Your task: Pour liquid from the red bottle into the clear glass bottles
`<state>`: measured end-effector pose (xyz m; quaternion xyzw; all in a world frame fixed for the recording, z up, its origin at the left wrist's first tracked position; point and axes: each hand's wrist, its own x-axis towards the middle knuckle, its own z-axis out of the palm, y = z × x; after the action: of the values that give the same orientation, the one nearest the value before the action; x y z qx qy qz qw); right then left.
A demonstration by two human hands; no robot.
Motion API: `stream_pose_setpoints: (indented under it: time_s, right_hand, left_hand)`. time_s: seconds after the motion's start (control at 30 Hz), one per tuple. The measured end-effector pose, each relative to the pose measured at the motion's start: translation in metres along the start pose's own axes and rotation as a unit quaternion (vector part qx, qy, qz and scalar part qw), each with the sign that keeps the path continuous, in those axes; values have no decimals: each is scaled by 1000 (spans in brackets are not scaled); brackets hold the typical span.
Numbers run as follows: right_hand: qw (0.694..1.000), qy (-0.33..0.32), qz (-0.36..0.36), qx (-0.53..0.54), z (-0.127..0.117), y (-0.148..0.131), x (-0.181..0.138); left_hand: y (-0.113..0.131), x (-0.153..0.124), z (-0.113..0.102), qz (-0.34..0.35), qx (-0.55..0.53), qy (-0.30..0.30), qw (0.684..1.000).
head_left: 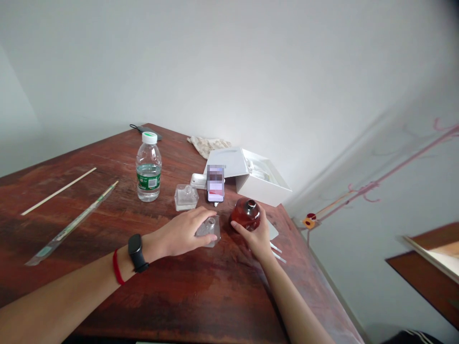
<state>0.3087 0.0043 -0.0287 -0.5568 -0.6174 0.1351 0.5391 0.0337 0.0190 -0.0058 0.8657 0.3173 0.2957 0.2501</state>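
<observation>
Bottle (pixel 243 214), reddish-amber, open-necked, held in right grip (pixel 258 235), squat clear bottle (pixel 208 230) held in left grip (pixel 185 231)

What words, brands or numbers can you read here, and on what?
No text is readable.
Green label on the water bottle: pale lettering and a barcode, too small.
Phone screen: pixelated and blurred.
Long clear wrapper: any printing too small.
Dark red bottle in the right hand, clear bottle in the left hand: no lettering visible.
</observation>
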Motion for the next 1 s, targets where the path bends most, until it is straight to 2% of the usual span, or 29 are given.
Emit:
stream_pose_setpoints:
  time_s: [0.3, 1.0]
  right_hand:
    - [1000, -11, -3, 0, -1, 1, 0]
    - [999, -29, 12, 6, 2, -3, -2]
  left_hand:
    - [4, 0, -5, -6, 32, -10, 999]
    - [10, -1, -6, -19, 13, -25, 999]
